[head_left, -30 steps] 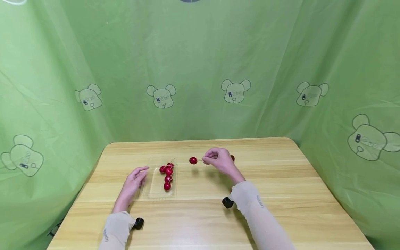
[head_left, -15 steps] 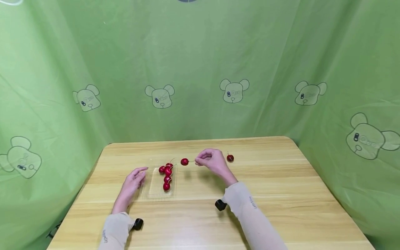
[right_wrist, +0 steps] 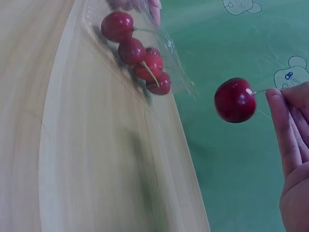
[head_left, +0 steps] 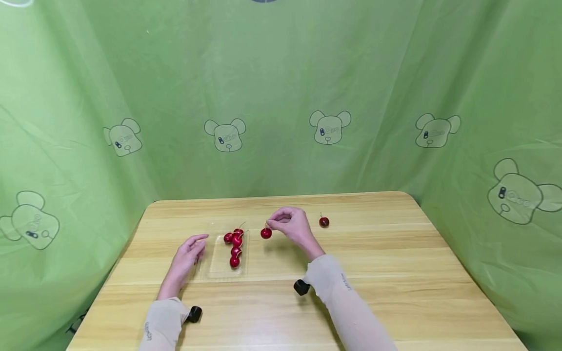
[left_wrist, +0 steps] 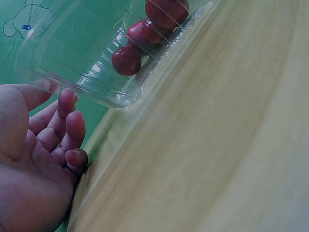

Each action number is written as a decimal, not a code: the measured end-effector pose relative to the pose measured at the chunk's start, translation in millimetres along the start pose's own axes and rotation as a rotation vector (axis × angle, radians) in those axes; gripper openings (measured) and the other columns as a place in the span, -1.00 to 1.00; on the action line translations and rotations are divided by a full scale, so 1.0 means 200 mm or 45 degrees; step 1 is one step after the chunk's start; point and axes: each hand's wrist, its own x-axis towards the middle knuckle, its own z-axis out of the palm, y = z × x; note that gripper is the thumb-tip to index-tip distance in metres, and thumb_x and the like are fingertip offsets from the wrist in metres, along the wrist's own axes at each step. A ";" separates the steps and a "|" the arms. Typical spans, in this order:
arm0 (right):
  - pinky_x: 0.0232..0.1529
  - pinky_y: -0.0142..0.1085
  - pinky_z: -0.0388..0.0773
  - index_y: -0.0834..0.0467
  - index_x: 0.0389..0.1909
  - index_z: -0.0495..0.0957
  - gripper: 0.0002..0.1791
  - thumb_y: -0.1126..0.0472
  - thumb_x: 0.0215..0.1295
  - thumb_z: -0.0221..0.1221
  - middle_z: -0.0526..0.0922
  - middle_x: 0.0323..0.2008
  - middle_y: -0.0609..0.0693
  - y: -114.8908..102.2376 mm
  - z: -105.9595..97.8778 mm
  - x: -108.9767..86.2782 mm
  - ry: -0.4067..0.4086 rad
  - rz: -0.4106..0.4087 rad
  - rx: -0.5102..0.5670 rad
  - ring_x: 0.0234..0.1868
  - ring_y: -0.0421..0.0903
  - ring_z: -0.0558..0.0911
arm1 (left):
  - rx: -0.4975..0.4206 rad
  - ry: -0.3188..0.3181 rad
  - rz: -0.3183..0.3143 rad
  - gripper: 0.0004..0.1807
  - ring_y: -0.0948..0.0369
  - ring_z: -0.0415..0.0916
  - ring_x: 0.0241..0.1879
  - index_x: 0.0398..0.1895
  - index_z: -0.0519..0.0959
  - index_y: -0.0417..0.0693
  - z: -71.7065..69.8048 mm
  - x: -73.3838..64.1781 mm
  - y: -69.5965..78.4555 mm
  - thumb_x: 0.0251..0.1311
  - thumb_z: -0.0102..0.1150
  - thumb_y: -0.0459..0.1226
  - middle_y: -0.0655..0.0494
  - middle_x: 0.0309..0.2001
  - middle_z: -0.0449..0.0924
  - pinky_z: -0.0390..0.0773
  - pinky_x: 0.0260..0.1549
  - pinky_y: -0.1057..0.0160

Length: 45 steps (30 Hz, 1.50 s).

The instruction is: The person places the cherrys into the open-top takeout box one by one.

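My right hand (head_left: 293, 225) pinches the thin stem of a dark red cherry (right_wrist: 235, 100) between thumb and fingertips. The cherry is held up over the table, to the right of a clear plastic box (head_left: 221, 258). Inside that box several red cherries (head_left: 234, 262) lie in a line along its right side, some with stems sticking up. Beside the box's left edge is my left hand (head_left: 186, 258), its fingers relaxed. The left wrist view has the left fingertips (left_wrist: 66, 99) right at the box's rim.
Another dark cherry (head_left: 324, 222) lies on the wooden table (head_left: 395, 273), to the right of my right hand. A green curtain (head_left: 281, 161) with bear-head prints surrounds the table at the back and sides.
My right hand has moved left towards the box with the cherry, which swings and now hangs lower below the fingers. The lone cherry at right has come into full view. The left hand stays put.
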 end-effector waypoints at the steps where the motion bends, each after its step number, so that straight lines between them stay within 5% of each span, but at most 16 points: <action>1: -0.15 -0.25 0.75 0.25 -0.25 0.73 -0.84 0.35 0.16 0.47 0.80 -0.29 0.12 0.00 0.01 0.00 -0.001 0.001 0.026 -0.30 -0.09 0.79 | 0.001 0.000 0.006 -0.54 0.27 0.43 -0.36 0.41 0.43 -0.19 0.00 0.00 0.00 0.58 0.04 -0.17 0.11 -0.32 0.53 0.44 -0.37 0.38; 13: -0.16 -0.26 0.75 0.45 -0.22 0.65 -0.81 0.51 0.16 0.40 0.80 -0.35 0.13 0.04 0.14 0.04 -0.061 -0.046 0.338 -0.37 -0.16 0.79 | 0.015 0.007 0.028 -0.53 0.28 0.44 -0.37 0.40 0.44 -0.19 0.00 0.00 -0.01 0.57 0.05 -0.14 0.10 -0.32 0.54 0.47 -0.37 0.39; 22: -0.14 -0.27 0.75 0.49 -0.22 0.63 -0.82 0.56 0.15 0.38 0.80 -0.34 0.13 0.06 0.23 0.03 -0.101 -0.018 0.451 -0.34 -0.14 0.80 | -0.001 0.008 -0.003 -0.53 0.27 0.45 -0.34 0.41 0.44 -0.19 0.00 0.00 0.01 0.58 0.05 -0.16 0.11 -0.30 0.55 0.48 -0.35 0.39; 28: -0.12 -0.26 0.75 0.39 -0.26 0.67 -0.86 0.54 0.16 0.38 0.81 -0.32 0.11 0.07 0.28 0.04 -0.136 -0.024 0.487 -0.33 -0.14 0.80 | 0.008 0.010 0.001 -0.53 0.27 0.45 -0.34 0.41 0.45 -0.18 0.00 0.00 0.00 0.57 0.05 -0.15 0.10 -0.29 0.55 0.49 -0.34 0.38; 45: -0.12 -0.27 0.74 0.48 -0.19 0.63 -0.80 0.52 0.17 0.38 0.80 -0.29 0.16 0.09 0.42 0.04 -0.210 0.014 0.454 -0.33 -0.17 0.79 | 0.014 0.003 0.001 -0.52 0.25 0.45 -0.34 0.41 0.45 -0.15 -0.01 0.00 -0.01 0.57 0.06 -0.11 0.09 -0.30 0.54 0.47 -0.36 0.37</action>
